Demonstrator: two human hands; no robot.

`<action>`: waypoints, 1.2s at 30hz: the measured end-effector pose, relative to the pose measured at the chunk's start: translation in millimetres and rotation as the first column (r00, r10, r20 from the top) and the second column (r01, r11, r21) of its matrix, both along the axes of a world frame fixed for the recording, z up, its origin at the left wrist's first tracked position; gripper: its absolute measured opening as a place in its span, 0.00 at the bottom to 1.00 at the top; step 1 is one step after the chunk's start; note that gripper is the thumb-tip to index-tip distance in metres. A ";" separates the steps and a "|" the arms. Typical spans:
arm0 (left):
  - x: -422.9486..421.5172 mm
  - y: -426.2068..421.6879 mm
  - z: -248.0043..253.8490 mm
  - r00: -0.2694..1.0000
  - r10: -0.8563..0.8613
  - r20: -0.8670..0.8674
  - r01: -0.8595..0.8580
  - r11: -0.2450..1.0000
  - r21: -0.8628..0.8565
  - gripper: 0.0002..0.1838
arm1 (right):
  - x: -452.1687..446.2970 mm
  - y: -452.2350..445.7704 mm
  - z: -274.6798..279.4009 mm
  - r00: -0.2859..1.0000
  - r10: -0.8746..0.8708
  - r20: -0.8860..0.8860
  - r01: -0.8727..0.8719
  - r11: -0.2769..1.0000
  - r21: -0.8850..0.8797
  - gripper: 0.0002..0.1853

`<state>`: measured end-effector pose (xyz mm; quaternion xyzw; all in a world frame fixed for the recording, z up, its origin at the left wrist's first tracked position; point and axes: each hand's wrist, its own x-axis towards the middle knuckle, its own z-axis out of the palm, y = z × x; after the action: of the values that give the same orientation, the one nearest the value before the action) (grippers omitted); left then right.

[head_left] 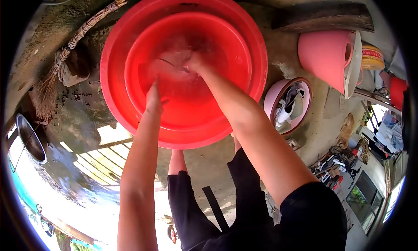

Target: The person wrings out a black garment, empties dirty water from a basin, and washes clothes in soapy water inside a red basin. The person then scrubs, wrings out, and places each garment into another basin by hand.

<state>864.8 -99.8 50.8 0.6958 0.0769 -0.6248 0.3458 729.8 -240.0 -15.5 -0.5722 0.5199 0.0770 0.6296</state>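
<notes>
A red basin (188, 120) with water in it sits inside a larger red tub (115, 72). My right hand (194, 63) reaches into the water, its fingers closed on a pale, cloth-like piece (167, 64) with a thin dark edge. Ripples and blur hide the fingertips and the exact kind of the piece. Over the left part of the basin is my left hand (154, 96), seen edge-on. Its thumb stands apart from the outstretched fingers, which point toward the pale piece, and nothing shows in its grip.
A pink bucket with cloths (287, 105) stands right of the tub, near a tall pink tub (324, 55). Leftward are a straw broom (65, 55) and a metal basin (31, 138). A wooden beam (324, 18) lies at the upper right.
</notes>
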 end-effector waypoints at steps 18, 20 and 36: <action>-1.1 9.0 3.3 0.541 0.226 -0.810 -0.705 0.646 -0.291 0.21 | 67.8 113.9 149.3 0.979 0.092 0.179 0.070 0.681 -0.729 0.11; -7.8 2.6 -13.1 0.435 0.187 -0.881 -0.763 0.597 -0.250 0.19 | 75.2 93.2 139.5 0.971 0.163 0.174 0.053 0.564 -0.824 0.10; -33.8 1.6 -40.0 0.961 -0.067 -0.267 -0.122 0.766 -0.631 0.19 | -19.5 88.0 70.9 0.669 -0.691 0.274 0.523 0.699 0.487 0.19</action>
<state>831.0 -98.1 10.8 0.4409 -0.0839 -0.6982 0.5577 710.3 -152.0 55.4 -0.2344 0.5034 -0.1756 0.8129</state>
